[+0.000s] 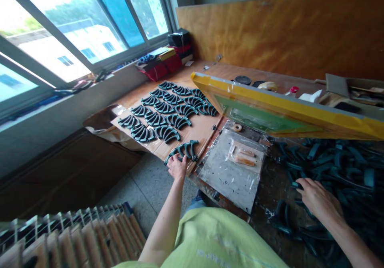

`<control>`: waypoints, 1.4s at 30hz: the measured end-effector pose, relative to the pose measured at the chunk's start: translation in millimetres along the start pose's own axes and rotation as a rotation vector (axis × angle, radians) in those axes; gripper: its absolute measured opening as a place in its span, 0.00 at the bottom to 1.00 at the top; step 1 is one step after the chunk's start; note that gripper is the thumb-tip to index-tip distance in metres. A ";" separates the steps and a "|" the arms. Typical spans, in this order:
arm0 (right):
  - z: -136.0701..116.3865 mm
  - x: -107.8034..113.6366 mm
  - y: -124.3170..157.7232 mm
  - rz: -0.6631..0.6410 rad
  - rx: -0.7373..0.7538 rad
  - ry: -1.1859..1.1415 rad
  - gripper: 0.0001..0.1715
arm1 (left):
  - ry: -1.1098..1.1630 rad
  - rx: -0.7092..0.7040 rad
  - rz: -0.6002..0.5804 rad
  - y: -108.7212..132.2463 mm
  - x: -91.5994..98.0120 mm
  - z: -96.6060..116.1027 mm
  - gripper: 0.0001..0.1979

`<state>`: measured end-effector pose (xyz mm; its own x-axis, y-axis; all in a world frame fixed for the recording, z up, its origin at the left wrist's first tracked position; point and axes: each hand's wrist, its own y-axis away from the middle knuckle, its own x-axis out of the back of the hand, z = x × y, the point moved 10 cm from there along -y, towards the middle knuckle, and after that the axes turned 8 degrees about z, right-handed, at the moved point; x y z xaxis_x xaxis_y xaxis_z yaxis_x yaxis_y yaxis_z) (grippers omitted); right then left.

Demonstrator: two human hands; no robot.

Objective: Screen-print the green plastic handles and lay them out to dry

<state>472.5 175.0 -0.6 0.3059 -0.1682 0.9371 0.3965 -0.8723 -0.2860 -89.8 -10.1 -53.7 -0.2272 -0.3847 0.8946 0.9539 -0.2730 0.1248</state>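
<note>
My left hand [177, 167] has its fingers closed on a dark green curved piece [171, 155] at the near end of a short row on a cardboard sheet [199, 130]. Rows of the same curved pieces [155, 119] fan out farther back on that cardboard. On the right, my right hand [320, 200] pinches the end of another dark green curved piece [294, 185] at the edge of a loose heap [339, 160]. Between the hands lies a grey flat plate [213, 156] with a small wooden-looking fixture [246, 161] on it.
A yellow-edged screen frame [288, 110] slants up behind the plate, with a tape roll [237, 127] below it. Red and black bundles [168, 62] sit by the window. An open cardboard box [354, 88] stands back right. Slatted racks [75, 236] fill the lower left.
</note>
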 end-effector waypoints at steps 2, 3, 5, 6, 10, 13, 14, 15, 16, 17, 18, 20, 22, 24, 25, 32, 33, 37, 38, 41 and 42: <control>-14.1 4.1 -10.3 -0.018 0.025 -0.011 0.14 | -0.037 0.008 -0.042 0.4 -13.6 17.3 0.30; -21.2 5.1 -14.3 -0.031 0.044 -0.010 0.14 | -0.057 0.028 -0.065 -1.4 -20.2 23.2 0.32; -32.0 7.0 -20.6 -0.045 0.074 -0.019 0.14 | -0.098 0.078 -0.099 -7.6 -30.3 30.7 0.36; -36.0 7.2 -22.9 -0.053 0.089 -0.024 0.14 | -0.120 0.102 -0.107 -11.2 -33.5 32.9 0.37; -42.1 7.9 -29.9 -0.060 0.109 -0.043 0.14 | -0.196 0.149 -0.110 -22.1 -38.2 38.1 0.39; -44.9 8.6 -33.6 -0.049 0.104 -0.076 0.14 | -0.235 0.116 -0.101 -25.6 -37.0 43.4 0.34; -45.8 8.5 -34.2 -0.048 0.096 -0.085 0.13 | -0.246 0.095 -0.097 -26.1 -35.8 45.3 0.32; -46.7 8.2 -34.2 -0.049 0.088 -0.093 0.13 | -0.256 0.071 -0.092 -26.2 -34.0 46.9 0.31; -47.8 7.9 -33.7 -0.050 0.081 -0.102 0.13 | -0.264 0.046 -0.085 -25.9 -31.5 48.1 0.30; -48.9 7.8 -32.7 -0.050 0.074 -0.111 0.13 | -0.271 0.019 -0.078 -25.1 -28.5 48.7 0.30; -49.5 8.0 -31.2 -0.050 0.066 -0.117 0.13 | -0.275 -0.006 -0.072 -23.8 -24.9 48.8 0.30; -49.3 9.2 -27.1 -0.049 0.046 -0.119 0.14 | -0.276 -0.052 -0.061 -19.9 -16.6 47.1 0.29; -47.4 11.9 -22.5 -0.045 0.018 -0.113 0.14 | -0.270 -0.091 -0.050 -15.7 -6.9 45.2 0.30; -45.7 16.4 -18.6 -0.033 -0.010 -0.105 0.15 | -0.264 -0.128 -0.032 -14.1 3.9 46.8 0.30; -45.5 19.2 -17.1 -0.024 -0.021 -0.102 0.15 | -0.261 -0.147 -0.020 -15.0 9.2 50.3 0.31; -56.5 29.8 -9.4 0.031 -0.076 -0.112 0.18 | -0.210 -0.346 -0.007 -48.0 8.6 142.2 0.31; -57.9 29.4 -7.7 0.030 -0.085 -0.110 0.18 | -0.198 -0.389 -0.024 -52.2 1.3 162.2 0.31; -56.7 30.1 2.5 0.049 -0.133 -0.096 0.17 | -0.153 -0.548 -0.124 -60.3 -37.0 234.2 0.31; -55.4 31.0 5.6 0.059 -0.143 -0.095 0.17 | -0.144 -0.576 -0.151 -61.0 -47.2 247.5 0.31; -52.5 33.0 15.1 0.076 -0.161 -0.101 0.16 | -0.128 -0.631 -0.222 -62.5 -74.8 274.1 0.31; -51.8 33.7 17.9 0.080 -0.170 -0.101 0.16 | -0.127 -0.640 -0.239 -63.2 -82.6 279.0 0.30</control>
<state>445.0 130.0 36.2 0.4194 -0.2001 0.8855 0.2185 -0.9245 -0.3124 -76.6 285.0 -15.8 -0.3548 -0.1542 0.9221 0.5681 -0.8189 0.0817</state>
